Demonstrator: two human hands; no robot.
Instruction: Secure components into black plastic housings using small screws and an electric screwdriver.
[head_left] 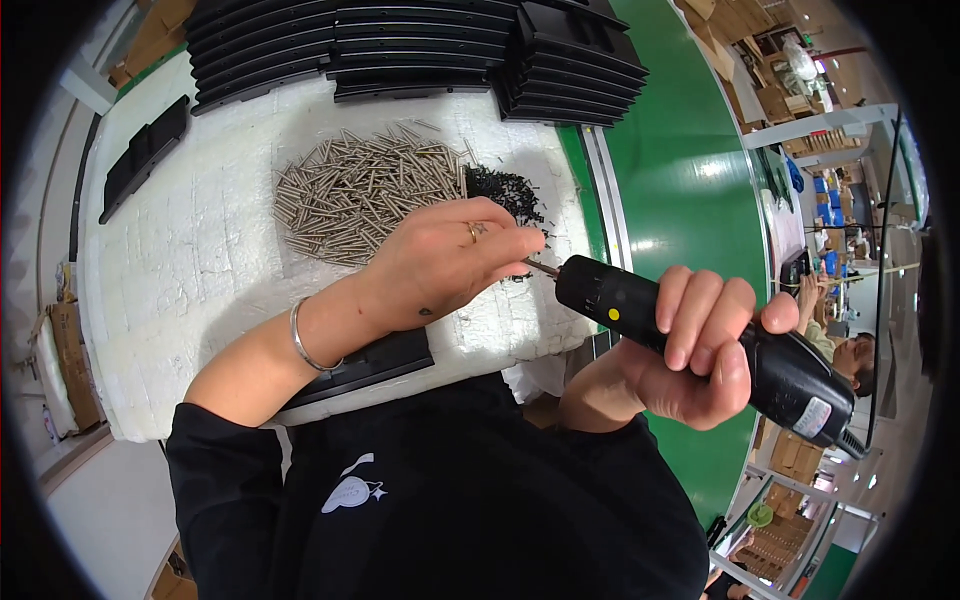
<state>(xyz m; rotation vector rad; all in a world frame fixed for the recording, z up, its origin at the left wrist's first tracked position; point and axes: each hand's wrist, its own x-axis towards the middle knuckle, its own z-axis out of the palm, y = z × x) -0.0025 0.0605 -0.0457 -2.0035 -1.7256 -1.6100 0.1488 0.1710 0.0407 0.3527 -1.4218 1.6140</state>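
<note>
My right hand (700,360) is wrapped round the body of a black electric screwdriver (600,300), which points up and to the left. Its thin bit reaches the fingertips of my left hand (440,255). Those fingers are pressed together at the bit's end; whatever they pinch is hidden or too small to name. Behind the left hand lies a heap of silvery metal rods (350,190), with a smaller pile of tiny black screws (505,190) at its right. Beneath my left forearm, a black panel (380,362) rests at the near edge, partly covered.
Stacks of black panels (420,50) stand at the far side of the white padded surface (200,270). One more panel (145,160) lies at the left. A green tabletop (690,200) runs along the right. The screwdriver's cord (868,440) leaves its rear end. Another person (848,358) is at far right.
</note>
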